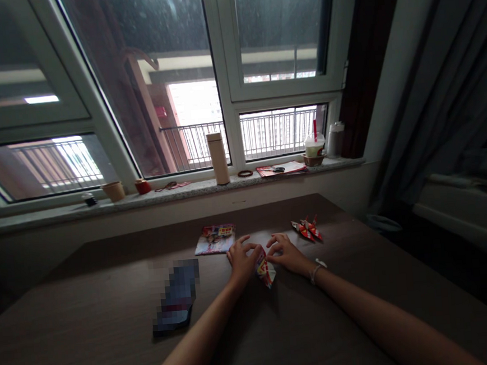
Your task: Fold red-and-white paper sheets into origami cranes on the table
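Observation:
A small piece of folded, brightly printed paper [266,272] is between my hands, its pointed end toward me and a pale inner side showing at right. My left hand [243,262] pinches its upper left edge between thumb and forefinger. At its upper right, my right hand [289,253] closes thumb and fingers on the edge; the fingertips are small and partly hidden. Beyond my right hand lie red and white folded paper cranes [307,229]. Just past my left fingers is a flat printed paper sheet or stack [215,239].
Left of my forearm lies a dark, blurred-out flat object [177,297] on the brown table [88,307]. The windowsill holds a beige bottle [218,159], a tan cup [114,191], a red roll [142,186], scissors on papers [278,170] and a drink cup with straw [314,145].

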Demonstrator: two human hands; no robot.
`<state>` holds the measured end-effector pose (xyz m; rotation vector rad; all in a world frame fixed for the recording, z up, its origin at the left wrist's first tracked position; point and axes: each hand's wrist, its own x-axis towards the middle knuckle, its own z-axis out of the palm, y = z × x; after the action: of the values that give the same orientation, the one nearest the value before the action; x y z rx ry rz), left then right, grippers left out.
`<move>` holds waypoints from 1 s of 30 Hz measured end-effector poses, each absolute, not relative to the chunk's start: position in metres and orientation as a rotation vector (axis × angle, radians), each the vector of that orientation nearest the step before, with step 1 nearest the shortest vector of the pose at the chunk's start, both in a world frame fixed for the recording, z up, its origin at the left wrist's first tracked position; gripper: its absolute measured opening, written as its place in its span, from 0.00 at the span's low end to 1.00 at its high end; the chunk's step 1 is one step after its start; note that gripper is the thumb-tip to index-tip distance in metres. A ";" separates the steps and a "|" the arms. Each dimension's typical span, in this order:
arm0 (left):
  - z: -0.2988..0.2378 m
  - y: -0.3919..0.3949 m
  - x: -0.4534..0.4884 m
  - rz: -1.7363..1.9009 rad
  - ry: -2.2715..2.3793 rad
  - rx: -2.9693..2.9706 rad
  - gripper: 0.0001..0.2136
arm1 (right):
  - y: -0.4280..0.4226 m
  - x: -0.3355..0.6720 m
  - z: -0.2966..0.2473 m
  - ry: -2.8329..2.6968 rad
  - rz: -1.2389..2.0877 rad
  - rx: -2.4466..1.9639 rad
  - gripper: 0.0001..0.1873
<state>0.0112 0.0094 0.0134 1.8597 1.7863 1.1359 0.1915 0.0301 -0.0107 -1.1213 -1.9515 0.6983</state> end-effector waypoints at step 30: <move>0.012 0.013 0.012 1.134 1.649 1.852 0.04 | 0.035 0.184 -0.013 -1.848 0.668 -1.142 0.04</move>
<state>0.0118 0.0129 0.0122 1.8523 1.6493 1.1340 0.1841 0.0350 -0.0130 -1.1420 -1.8482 0.6679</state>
